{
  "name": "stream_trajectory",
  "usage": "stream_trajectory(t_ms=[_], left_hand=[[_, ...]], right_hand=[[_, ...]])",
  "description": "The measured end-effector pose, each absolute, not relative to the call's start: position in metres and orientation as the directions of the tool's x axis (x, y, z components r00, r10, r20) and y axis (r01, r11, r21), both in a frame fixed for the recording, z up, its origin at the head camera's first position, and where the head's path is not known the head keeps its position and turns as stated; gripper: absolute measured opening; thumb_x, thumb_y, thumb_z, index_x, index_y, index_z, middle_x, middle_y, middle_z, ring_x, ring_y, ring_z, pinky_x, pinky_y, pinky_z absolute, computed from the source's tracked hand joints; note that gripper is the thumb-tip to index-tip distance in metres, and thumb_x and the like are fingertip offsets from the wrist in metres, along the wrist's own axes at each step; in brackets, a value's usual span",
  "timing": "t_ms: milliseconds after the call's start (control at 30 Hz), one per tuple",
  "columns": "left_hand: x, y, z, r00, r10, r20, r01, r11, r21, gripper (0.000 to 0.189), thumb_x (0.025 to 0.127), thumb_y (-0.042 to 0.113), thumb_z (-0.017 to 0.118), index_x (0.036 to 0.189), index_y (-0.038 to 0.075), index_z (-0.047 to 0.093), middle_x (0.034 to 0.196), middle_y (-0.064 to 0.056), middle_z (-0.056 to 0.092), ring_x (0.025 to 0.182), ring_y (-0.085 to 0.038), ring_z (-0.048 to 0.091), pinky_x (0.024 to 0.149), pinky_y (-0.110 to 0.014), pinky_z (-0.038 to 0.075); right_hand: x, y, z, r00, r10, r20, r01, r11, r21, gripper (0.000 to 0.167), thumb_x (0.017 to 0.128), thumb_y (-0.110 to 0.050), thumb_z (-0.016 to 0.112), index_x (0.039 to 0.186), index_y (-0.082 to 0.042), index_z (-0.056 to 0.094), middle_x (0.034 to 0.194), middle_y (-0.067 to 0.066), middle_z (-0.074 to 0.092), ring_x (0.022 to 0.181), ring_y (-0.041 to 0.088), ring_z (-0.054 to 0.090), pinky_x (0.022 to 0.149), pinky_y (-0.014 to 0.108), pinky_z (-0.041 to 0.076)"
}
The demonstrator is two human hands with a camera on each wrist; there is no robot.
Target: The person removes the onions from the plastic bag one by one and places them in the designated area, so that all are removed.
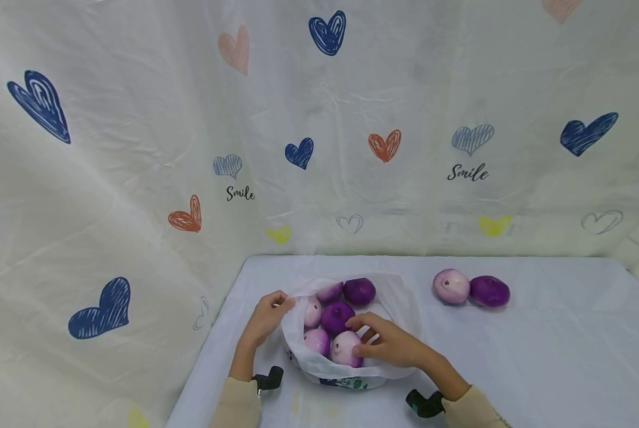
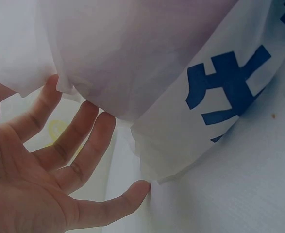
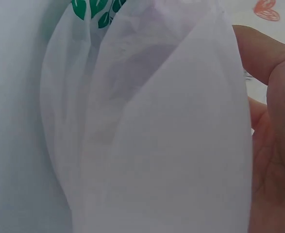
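A white plastic bag [image 1: 405,297] with blue and green print stands open on the table, holding several onions. My left hand [image 1: 267,317] pinches the bag's left rim between thumb and index finger; in the left wrist view its other fingers [image 2: 91,150] spread along the bag's outside. Over the bag's right side reaches my right hand [image 1: 389,342], fingers loosely bent. Its index fingertip is right at a dark purple onion [image 1: 336,317], and the thumb overlaps the edge of a pale onion [image 1: 343,349]. In the right wrist view the bag's side hides most of that hand.
To the right of the bag, a pale onion [image 1: 451,286] and a dark purple onion [image 1: 490,292] lie side by side on the white-covered table [image 1: 554,345]. A white curtain [image 1: 421,89] printed with hearts hangs behind the table and along its left.
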State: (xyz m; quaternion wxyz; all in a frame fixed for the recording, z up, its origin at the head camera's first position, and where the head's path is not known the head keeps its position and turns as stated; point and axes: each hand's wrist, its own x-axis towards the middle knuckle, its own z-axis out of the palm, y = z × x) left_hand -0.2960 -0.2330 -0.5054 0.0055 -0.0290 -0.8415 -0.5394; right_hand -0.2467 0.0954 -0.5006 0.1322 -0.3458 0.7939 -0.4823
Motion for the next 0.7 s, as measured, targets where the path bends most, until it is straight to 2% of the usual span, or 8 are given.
stream_trajectory(t_ms=[200, 367, 700], left_hand=[[-0.2967, -0.2334, -0.5058, -0.998, 0.043, 0.04, 0.054, 0.418, 0.907, 0.023, 0.097, 0.031, 0.069, 0.09, 0.01, 0.065, 0.09, -0.004, 0.059, 0.081, -0.018, 0.054, 0.071, -0.033, 0.043], [-0.2966, -0.2331, -0.505, -0.998, 0.042, 0.042, 0.056, 0.418, 0.907, 0.023, 0.097, 0.031, 0.07, 0.09, 0.01, 0.065, 0.089, -0.005, 0.058, 0.08, -0.018, 0.054, 0.071, -0.033, 0.043], [-0.2958, -0.2333, -0.5045, -0.998, 0.048, 0.044, 0.06, 0.419, 0.906, 0.022, 0.097, 0.031, 0.069, 0.09, 0.01, 0.065, 0.09, -0.005, 0.059, 0.08, -0.018, 0.055, 0.071, -0.033, 0.044]], right_hand=[[-0.2445, 0.093, -0.5034, -0.716, -0.692, 0.094, -0.413, 0.311, -0.856, 0.053, 0.098, -0.027, 0.069, 0.142, -0.004, 0.05, 0.137, 0.014, 0.056, 0.105, 0.02, 0.064, 0.089, 0.025, 0.054], [-0.2447, 0.0916, -0.5051, -0.714, -0.698, 0.061, -0.395, 0.33, -0.857, 0.055, 0.098, -0.028, 0.07, 0.143, -0.006, 0.049, 0.138, 0.012, 0.056, 0.103, 0.016, 0.064, 0.089, 0.025, 0.054], [-0.2461, 0.09, -0.5029, -0.686, -0.727, 0.012, -0.373, 0.337, -0.864, 0.054, 0.096, -0.027, 0.072, 0.143, -0.011, 0.05, 0.125, 0.009, 0.061, 0.101, 0.019, 0.065, 0.088, 0.027, 0.055]])
